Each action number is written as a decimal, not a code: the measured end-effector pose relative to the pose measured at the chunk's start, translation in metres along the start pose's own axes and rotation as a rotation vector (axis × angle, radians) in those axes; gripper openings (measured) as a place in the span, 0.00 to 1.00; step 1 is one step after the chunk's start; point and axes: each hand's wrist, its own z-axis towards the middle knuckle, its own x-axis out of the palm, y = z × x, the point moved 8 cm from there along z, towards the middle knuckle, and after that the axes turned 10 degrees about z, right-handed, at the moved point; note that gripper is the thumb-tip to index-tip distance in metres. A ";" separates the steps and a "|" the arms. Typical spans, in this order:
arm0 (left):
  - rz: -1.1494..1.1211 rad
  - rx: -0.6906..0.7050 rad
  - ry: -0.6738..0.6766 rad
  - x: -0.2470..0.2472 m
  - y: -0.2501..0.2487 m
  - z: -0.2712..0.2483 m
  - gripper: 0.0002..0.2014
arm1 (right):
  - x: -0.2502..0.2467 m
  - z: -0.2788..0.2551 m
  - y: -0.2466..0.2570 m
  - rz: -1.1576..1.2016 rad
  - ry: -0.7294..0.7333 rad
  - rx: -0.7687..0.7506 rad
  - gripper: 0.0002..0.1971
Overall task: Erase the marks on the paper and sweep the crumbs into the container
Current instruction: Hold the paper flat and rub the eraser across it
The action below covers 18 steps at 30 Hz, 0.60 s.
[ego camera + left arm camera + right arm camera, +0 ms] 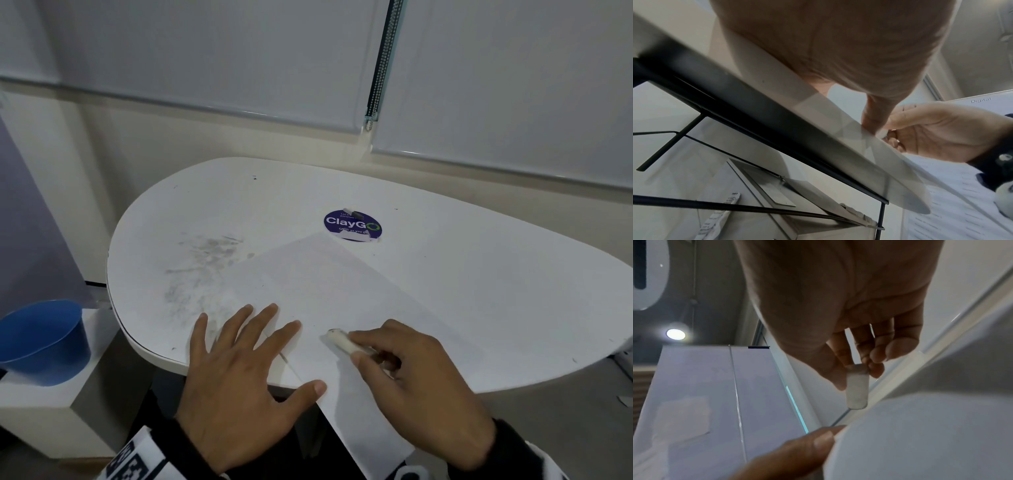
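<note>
A white sheet of paper (329, 294) lies askew on the white oval table (479, 274), its near corner hanging over the front edge. My left hand (246, 370) lies flat with spread fingers on the paper's left edge and the table, thumb on the sheet. My right hand (418, 377) pinches a small white eraser (340, 341), its worn tip on the paper. In the right wrist view the eraser (857, 391) sticks out from my fingertips. The blue container (44, 339) stands on a low white block left of the table.
Grey smudges (202, 260) mark the tabletop left of the paper. A round purple ClayGo sticker (352, 224) with a small dark piece on it lies behind the sheet. Roller blinds and a bead chain (380, 68) hang behind. Black table legs (756, 113) show below.
</note>
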 end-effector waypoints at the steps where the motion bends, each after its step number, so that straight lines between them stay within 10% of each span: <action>1: 0.001 -0.001 0.002 0.000 0.000 0.000 0.39 | 0.001 0.000 -0.001 -0.013 -0.017 0.001 0.11; 18: 0.012 0.000 0.006 -0.001 0.000 0.000 0.41 | 0.019 -0.002 0.006 0.015 0.078 -0.016 0.12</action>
